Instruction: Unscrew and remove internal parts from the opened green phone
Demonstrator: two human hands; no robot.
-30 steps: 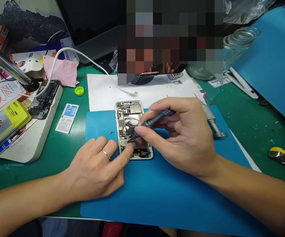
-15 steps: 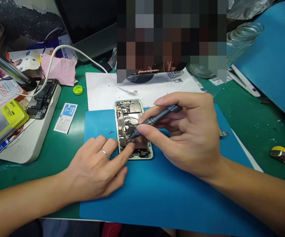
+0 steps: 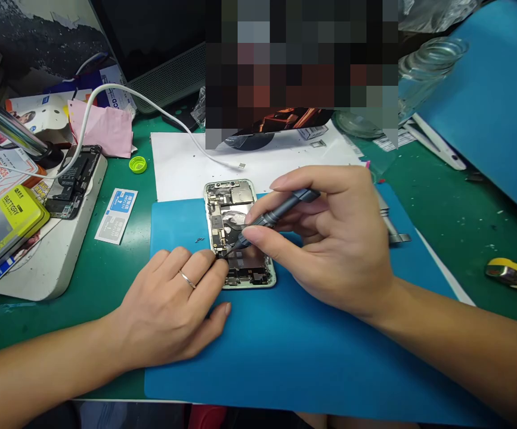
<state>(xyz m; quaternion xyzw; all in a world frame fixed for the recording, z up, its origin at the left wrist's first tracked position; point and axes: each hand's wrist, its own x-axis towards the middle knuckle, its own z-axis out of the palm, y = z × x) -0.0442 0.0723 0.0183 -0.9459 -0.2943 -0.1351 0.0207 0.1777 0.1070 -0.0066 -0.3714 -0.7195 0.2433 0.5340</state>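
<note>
An opened phone [image 3: 241,193] lies on the blue mat [image 3: 285,357], its circuit board [image 3: 217,221] and inner parts bare. My right hand [image 3: 334,244] grips a grey precision screwdriver [image 3: 280,210], slanted down to the left. Its thin tip meets the phone's lower left area, beside my left fingertips. My left hand [image 3: 173,304], with a ring on one finger, rests at the phone's lower left edge. Its index and middle fingers press together there, the thumb lying apart on the mat. Whatever is between those fingertips is hidden. Several tiny dark pieces [image 3: 200,240] lie left of the phone.
A white cable [image 3: 169,107] arches over white paper [image 3: 177,161]. On the left, a second opened phone [image 3: 74,182] sits on a white box [image 3: 68,262] beside a yellow battery package [image 3: 12,220]. A green cap [image 3: 138,165] is nearby; a yellow cutter [image 3: 515,275] lies far right.
My left index finger has drawn back leftward from the phone's inside to its edge, against the middle finger. The screwdriver's tip has shifted slightly left and down. The whole view has shifted slightly.
</note>
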